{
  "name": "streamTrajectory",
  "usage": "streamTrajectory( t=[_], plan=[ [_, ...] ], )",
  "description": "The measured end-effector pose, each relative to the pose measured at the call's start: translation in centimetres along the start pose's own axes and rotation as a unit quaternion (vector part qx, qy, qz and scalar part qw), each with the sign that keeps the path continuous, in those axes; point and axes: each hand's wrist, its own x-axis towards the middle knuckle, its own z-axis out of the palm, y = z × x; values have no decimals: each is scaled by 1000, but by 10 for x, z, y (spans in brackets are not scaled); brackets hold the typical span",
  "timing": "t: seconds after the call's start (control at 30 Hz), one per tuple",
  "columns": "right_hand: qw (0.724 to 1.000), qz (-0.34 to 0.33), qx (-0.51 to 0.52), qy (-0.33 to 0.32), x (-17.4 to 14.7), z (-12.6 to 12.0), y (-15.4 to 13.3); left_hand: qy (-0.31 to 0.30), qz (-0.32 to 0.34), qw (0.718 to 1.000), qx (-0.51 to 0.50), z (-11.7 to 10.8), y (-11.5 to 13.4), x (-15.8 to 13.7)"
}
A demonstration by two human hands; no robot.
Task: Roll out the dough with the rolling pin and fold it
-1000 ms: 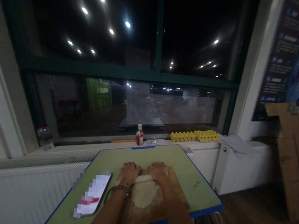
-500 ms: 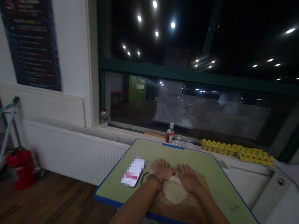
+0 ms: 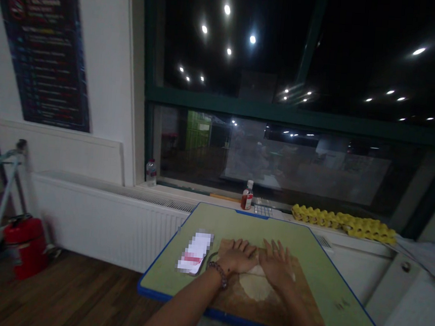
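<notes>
A thin round of pale dough [image 3: 255, 288] lies on a brown wooden board [image 3: 241, 307]. Across the dough's far side runs a pale rolling pin [image 3: 254, 271], mostly covered by my hands. My left hand [image 3: 236, 257] rests flat over its left part, fingers stretched forward and apart; a beaded bracelet [image 3: 218, 273] circles that wrist. Over the right part lies my right hand [image 3: 276, 264], palm down with spread fingers. Both hands touch the pin without wrapping round it. The undersides of the palms are hidden.
The board is on a green table [image 3: 220, 221] with blue edging. A phone [image 3: 195, 252] lies left of my hands. On the sill behind stand a small bottle [image 3: 247, 196], a clear bottle [image 3: 151, 173] and yellow egg trays [image 3: 343, 224]. A red fire extinguisher [image 3: 26, 248] stands left.
Both hands have shifted slightly toward me, their fingers now more spread and straighter. More of the board's right side shows. The view has moved a little.
</notes>
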Motion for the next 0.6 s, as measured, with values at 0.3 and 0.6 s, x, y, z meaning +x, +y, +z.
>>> streamTrajectory(
  t=[0.3,0.6],
  plan=[
    [995,-60,62,54,-36,-3,2,123,1,992,25,15,27,-35],
    [991,-71,100,-62,19,-17,0,139,-67,987,32,-1,18,3]
  ],
)
